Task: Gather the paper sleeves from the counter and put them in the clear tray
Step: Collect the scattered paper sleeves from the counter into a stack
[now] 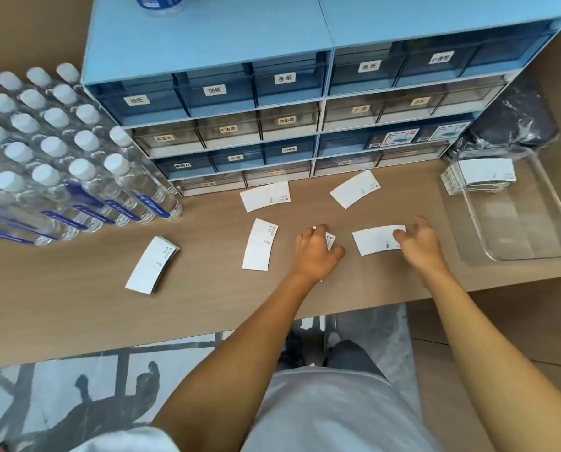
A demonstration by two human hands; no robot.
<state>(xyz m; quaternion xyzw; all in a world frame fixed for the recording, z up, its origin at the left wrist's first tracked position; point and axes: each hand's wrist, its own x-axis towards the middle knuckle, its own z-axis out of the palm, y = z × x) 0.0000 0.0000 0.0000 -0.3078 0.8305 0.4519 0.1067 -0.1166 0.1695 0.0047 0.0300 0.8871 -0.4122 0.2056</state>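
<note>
Gathering under way: the left hand (316, 252) curls over a sleeve (330, 241) on the counter (207, 295); the right hand (418, 243), fingers apart, touches a second sleeve (375, 240). Next, probably, lifting both rightward into the tray (517, 257), beside its stack (488, 172).

Blue drawer cabinet (272, 102) on wooden counter (77, 305); grey patterned floor (77, 396).

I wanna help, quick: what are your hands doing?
Left hand: fingers curled on a paper sleeve.
Right hand: open, touching another sleeve.
</note>
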